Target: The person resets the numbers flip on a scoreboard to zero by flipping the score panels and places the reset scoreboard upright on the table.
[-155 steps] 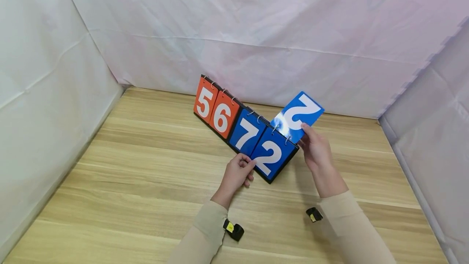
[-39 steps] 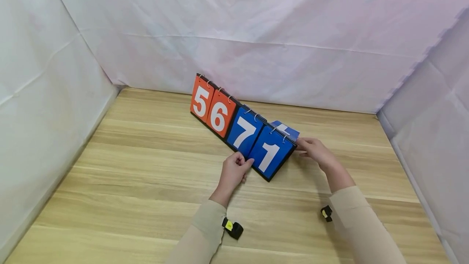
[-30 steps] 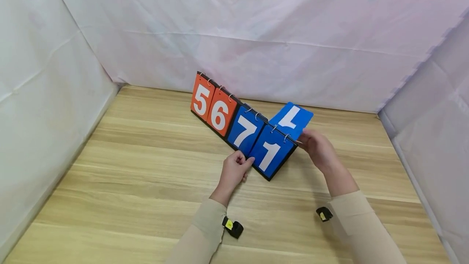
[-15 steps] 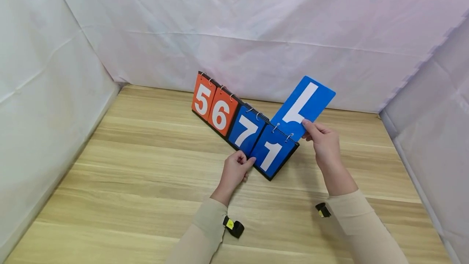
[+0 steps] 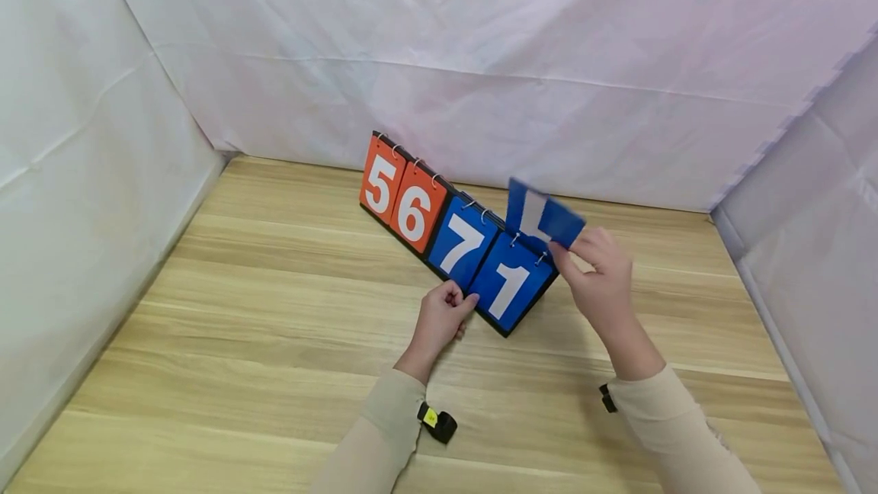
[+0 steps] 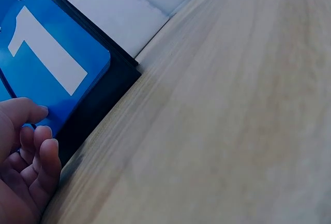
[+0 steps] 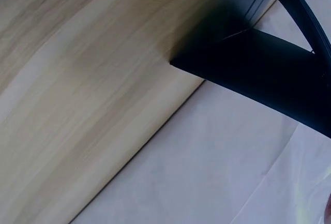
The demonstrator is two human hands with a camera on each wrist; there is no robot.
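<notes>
A tabletop flip scoreboard stands at a slant on the wooden table, showing orange 5 and 6 and blue 7 and 1. At its near lower edge, my left hand grips the board: the thumb presses the front of the blue card while the other fingers curl below. My right hand pinches a raised blue number card that bears an upside-down 1. This card stands above the rings at the board's right end. In the right wrist view, the board's black back shows.
White cloth walls enclose the wooden table at the back and both sides. A black strap with a yellow tag is by the left sleeve, and another black strap by the right.
The blue 2 cards of 5.2 s ago have given way to 1. Over the last half second, the raised card has tipped forward, with the right hand turning over it. The left hand stays put.
</notes>
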